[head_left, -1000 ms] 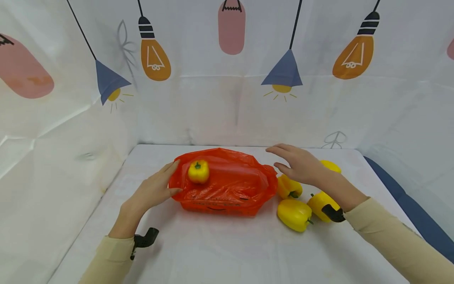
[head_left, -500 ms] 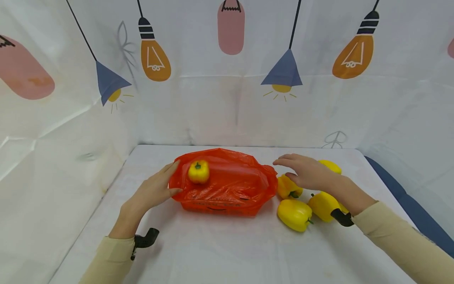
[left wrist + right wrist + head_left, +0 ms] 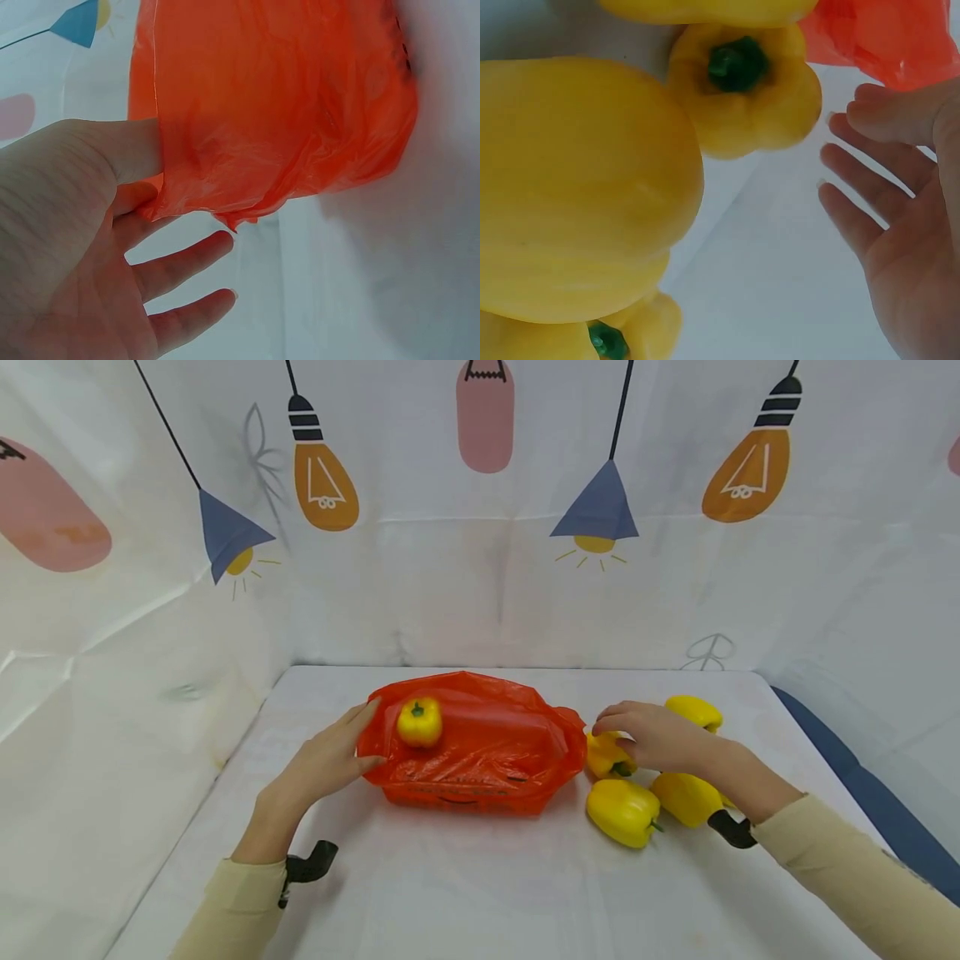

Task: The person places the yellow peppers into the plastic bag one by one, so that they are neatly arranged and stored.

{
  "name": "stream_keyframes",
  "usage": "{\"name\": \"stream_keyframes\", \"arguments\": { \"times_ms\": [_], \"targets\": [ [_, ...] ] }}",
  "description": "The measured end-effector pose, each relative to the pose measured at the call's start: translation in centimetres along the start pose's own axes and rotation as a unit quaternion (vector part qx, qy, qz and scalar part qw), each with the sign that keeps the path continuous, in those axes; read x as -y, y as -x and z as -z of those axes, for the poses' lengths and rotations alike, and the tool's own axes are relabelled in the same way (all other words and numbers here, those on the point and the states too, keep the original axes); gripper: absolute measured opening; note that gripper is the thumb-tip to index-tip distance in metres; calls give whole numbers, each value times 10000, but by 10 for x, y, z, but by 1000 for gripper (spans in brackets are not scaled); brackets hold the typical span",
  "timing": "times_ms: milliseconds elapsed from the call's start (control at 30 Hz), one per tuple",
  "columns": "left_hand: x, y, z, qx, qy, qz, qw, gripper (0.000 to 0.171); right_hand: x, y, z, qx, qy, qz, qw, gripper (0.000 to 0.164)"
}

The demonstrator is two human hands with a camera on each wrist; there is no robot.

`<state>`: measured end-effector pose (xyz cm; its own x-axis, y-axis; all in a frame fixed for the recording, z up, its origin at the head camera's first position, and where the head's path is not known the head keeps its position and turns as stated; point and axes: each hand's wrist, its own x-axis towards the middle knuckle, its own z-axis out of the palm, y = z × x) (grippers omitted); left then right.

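Observation:
A red plastic bag [image 3: 491, 727] lies with its mouth spread, and one yellow bell pepper [image 3: 420, 722] sits inside it on the left. My left hand [image 3: 322, 764] holds the bag's left rim; in the left wrist view the thumb goes in behind the red film [image 3: 255, 97] while two fingers extend outside. Right of the bag, my right hand [image 3: 660, 739] hovers by a yellow bell pepper [image 3: 609, 755], its fingers loosely bent. The right wrist view shows a gap between those fingers and a green-stemmed pepper [image 3: 746, 112].
Beside the right hand lie more yellow bell peppers: one in front [image 3: 622, 812], one under the wrist [image 3: 684, 797] and one at the back [image 3: 693, 712]. A white cloth covers the table [image 3: 480, 893]. Behind it hangs a printed curtain [image 3: 480, 585].
My right hand has moved right and down, away from above the bag's right edge to the nearest pepper. The left hand and the bag have stayed in place.

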<state>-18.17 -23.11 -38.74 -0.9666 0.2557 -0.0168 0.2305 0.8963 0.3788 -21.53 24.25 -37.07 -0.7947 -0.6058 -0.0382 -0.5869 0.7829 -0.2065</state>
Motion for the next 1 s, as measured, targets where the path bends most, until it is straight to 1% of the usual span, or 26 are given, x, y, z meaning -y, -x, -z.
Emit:
{"name": "stream_keyframes", "arguments": {
  "times_ms": [200, 400, 600, 700, 1000],
  "targets": [
    [-1, -1, -1, 11, 53, 13, 10000, 88, -3, 5, -2, 260, -174, -131, 9994, 36],
    [-1, -1, -1, 48, 81, 61, 9999, 88, -5, 8, -2, 482, -407, -252, 9977, 47],
    [0, 0, -3, 38, 112, 64, 9999, 87, -8, 11, -6, 545, -468, -437, 9965, 59],
    [0, -1, -3, 23, 101, 42, 9999, 87, -9, 13, -9, 576, -463, -503, 9960, 62],
    [1, -1, -2, 36, 69, 43, 10000, 87, -8, 16, -9, 618, -525, -553, 9952, 63]
  ]
}}
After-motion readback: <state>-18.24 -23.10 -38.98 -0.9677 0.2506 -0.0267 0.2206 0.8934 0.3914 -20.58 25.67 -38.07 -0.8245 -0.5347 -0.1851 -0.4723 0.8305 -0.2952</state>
